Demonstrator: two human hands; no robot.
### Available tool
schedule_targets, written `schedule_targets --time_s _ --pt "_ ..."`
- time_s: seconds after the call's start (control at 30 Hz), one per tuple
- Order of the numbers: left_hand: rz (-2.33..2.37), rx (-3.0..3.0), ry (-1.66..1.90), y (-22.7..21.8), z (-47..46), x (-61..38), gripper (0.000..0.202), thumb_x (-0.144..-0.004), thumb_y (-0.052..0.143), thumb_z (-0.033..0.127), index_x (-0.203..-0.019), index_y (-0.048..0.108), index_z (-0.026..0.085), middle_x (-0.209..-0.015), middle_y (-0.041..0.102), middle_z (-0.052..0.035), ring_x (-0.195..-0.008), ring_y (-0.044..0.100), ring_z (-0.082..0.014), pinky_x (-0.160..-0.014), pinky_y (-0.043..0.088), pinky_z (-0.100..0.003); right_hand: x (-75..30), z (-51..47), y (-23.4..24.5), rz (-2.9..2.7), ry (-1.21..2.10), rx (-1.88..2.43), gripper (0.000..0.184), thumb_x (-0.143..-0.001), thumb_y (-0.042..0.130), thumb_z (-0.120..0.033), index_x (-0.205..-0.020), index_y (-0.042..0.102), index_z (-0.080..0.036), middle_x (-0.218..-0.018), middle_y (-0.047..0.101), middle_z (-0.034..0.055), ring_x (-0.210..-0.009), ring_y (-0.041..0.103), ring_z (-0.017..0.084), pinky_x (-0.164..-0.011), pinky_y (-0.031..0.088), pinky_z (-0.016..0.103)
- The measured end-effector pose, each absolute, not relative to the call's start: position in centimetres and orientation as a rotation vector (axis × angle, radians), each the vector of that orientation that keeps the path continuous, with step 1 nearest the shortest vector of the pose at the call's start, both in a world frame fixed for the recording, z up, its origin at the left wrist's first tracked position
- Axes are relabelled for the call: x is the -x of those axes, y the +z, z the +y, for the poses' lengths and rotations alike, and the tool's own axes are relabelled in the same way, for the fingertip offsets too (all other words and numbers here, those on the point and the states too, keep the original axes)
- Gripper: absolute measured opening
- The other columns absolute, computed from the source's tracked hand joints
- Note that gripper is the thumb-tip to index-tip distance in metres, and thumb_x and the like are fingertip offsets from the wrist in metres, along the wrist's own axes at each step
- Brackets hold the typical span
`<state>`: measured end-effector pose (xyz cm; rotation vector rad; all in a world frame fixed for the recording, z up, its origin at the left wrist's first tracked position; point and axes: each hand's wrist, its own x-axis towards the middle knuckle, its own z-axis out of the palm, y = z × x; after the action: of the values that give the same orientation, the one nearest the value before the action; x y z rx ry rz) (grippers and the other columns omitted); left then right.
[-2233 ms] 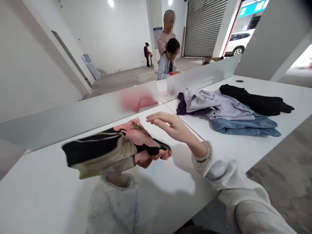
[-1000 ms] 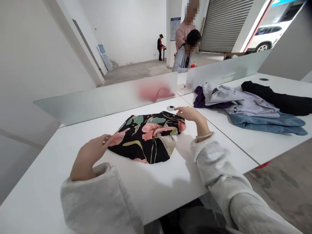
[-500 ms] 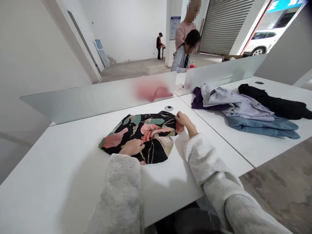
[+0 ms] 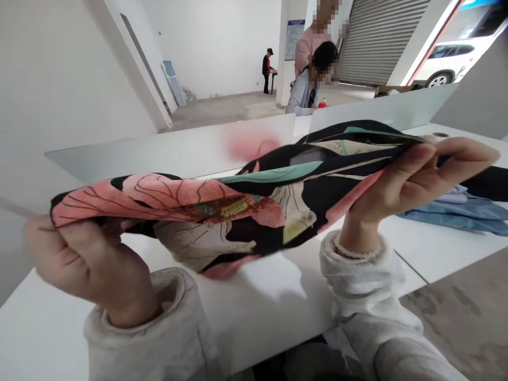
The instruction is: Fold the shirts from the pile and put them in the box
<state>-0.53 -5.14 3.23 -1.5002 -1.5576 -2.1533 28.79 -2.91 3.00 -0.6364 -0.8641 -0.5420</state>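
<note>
Black, pink and cream flowered cloth (image 4: pixel 238 206) hangs stretched between both hands, raised over the white table (image 4: pixel 265 328). The left hand (image 4: pixel 87 264) is closed on one end, fingers curled, wrist bent outward to the left and knuckles low. The right hand (image 4: pixel 405 180) pinches the other end between thumb and fingers, palm turned inward, the fingers bent and pointing right; its wrist stands nearly upright from the cuff. Two grey sleeves (image 4: pixel 377 296) reach in from below.

One cloth is held. Beyond the right hand lie three other garments in view: one blue (image 4: pixel 464 214), one lilac (image 4: pixel 454 194), one black (image 4: pixel 494 181). The hand and cloth hide part of them.

Two frosted panels (image 4: pixel 159 153) stand along the far edge, partly covered by the cloth; a pink blur (image 4: pixel 254 144) shows through the left one. Past them are three people: one seated (image 4: pixel 301 92), one in pink (image 4: pixel 309 45) behind, and one in a cap (image 4: pixel 266 71) farther back. A dispenser (image 4: pixel 173 84), a shutter (image 4: pixel 383 42) and a white car (image 4: pixel 452 61) are also in sight.
</note>
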Motion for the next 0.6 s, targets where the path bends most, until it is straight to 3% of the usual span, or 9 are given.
schedule_targets --time_s 0.07,0.2,0.27,0.37,0.47,0.6 --pt "-1.762 1.674 -1.833 2.5 -4.2 1.8 0.028 -0.091 0.032 0.042 -0.093 0.054 0.024 -0.091 0.063 0.0033 -0.088 0.061 -0.0155 -0.072 0.048 -0.032 -29.3 -1.8 2.2 -0.918 -0.468 0.728 0.017 -0.093 0.046 -0.041 -0.086 0.040 -0.026 -0.086 0.041 0.0001 -0.082 0.057 0.015 -0.075 0.049 0.033" --pt "-2.108 2.461 -0.591 0.7 -2.1 5.1 0.032 -0.086 0.042 0.049 -0.095 0.062 0.026 -0.088 0.070 0.0004 -0.076 0.063 -0.0201 -0.068 0.045 -0.033 -31.4 1.8 -0.1 -1.243 -0.121 0.981 0.024 -0.092 0.047 -0.047 -0.087 0.041 -0.024 -0.071 0.042 -0.0024 -0.064 0.052 0.015 -0.065 0.048 0.032" --pt "-2.094 2.636 -0.234 0.2 -1.3 5.9 0.037 -0.086 0.041 0.053 -0.102 0.063 0.028 -0.094 0.072 -0.0007 -0.079 0.064 -0.0228 -0.069 0.045 -0.033 -31.7 2.5 -0.5 -1.424 0.073 1.006 0.024 -0.090 0.049 -0.047 -0.087 0.043 -0.024 -0.068 0.044 -0.0028 -0.063 0.051 0.015 -0.063 0.046 0.030" --pt "-2.007 2.752 -0.402 -0.4 -0.3 5.3 0.042 -0.089 0.036 0.055 -0.107 0.062 0.027 -0.104 0.071 -0.0017 -0.086 0.065 -0.0231 -0.075 0.046 -0.033 -30.4 1.4 -0.1 -1.709 0.441 0.905 0.025 -0.086 0.058 -0.044 -0.084 0.045 -0.023 -0.060 0.041 -0.0057 -0.054 0.045 0.011 -0.054 0.041 0.025" --pt "-1.802 2.861 -0.886 -1.5 0.8 2.7 0.039 -0.092 0.036 0.048 -0.105 0.062 0.023 -0.109 0.069 -0.0039 -0.100 0.063 -0.0219 -0.088 0.046 -0.033 -27.7 -1.1 0.8 -1.811 0.772 0.639 0.030 -0.084 0.060 -0.048 -0.080 0.045 -0.022 -0.055 0.039 -0.0076 -0.048 0.038 0.008 -0.048 0.034 0.022" --pt "-1.470 3.002 -1.480 -4.1 1.2 -2.4 0.031 -0.092 0.039 0.036 -0.105 0.062 0.019 -0.122 0.062 -0.0086 -0.116 0.055 -0.0221 -0.101 0.041 -0.037 -24.4 -4.1 1.0 -1.762 1.124 0.260 0.033 -0.085 0.055 -0.054 -0.084 0.047 -0.022 -0.056 0.047 -0.0058 -0.047 0.042 0.008 -0.047 0.035 0.022"
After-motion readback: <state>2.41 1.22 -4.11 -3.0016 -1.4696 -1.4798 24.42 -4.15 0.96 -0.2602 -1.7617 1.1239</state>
